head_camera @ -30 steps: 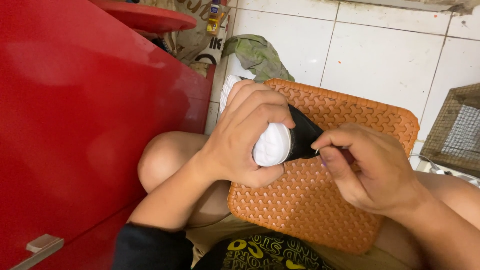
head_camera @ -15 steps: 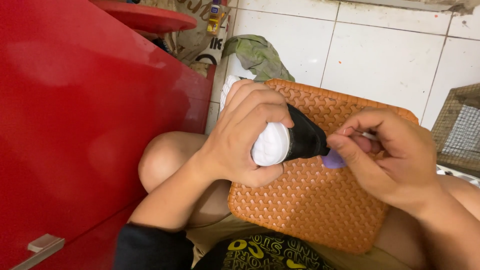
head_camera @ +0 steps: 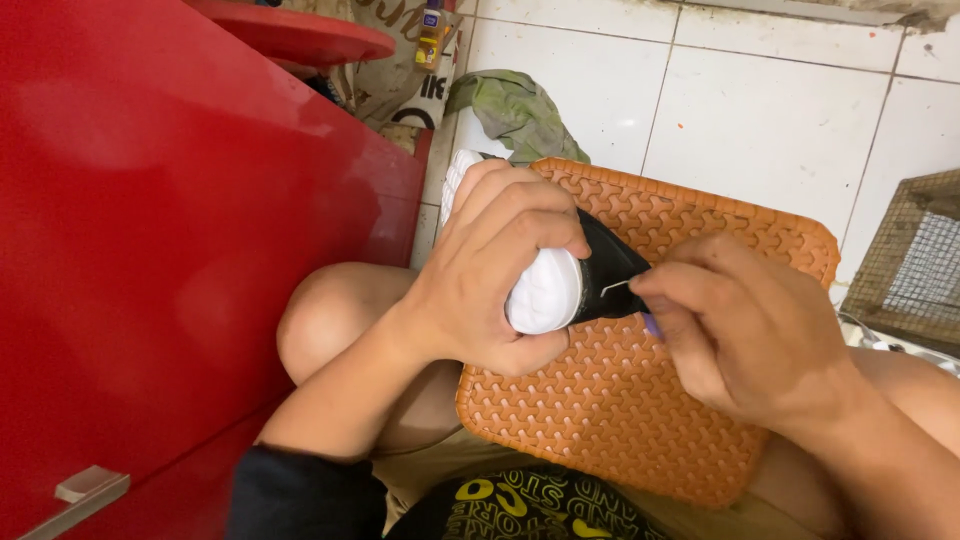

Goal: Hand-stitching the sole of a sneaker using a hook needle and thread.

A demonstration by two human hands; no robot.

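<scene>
Over the orange textured mat (head_camera: 640, 420) on the person's lap, the left hand (head_camera: 500, 270) is clenched around a white-soled black shoe (head_camera: 560, 290). The right hand (head_camera: 750, 340) pinches a thin needle (head_camera: 615, 287) at its black upper. The shoe looks light, its sole firm and best gripped, its upper soft; beyond the mat lies a green cloth (head_camera: 515, 110).

A red cabinet (head_camera: 170, 230) fills the left side, with a metal handle (head_camera: 90, 487) low on its front and a red disc (head_camera: 300, 32) just behind its top edge. A crumpled green cloth (head_camera: 515, 110) lies on the white floor tiles (head_camera: 760, 120), near a printed bag (head_camera: 400, 80) and a small bottle (head_camera: 432, 25). A wire cage (head_camera: 915, 265) stands at the right edge.
</scene>
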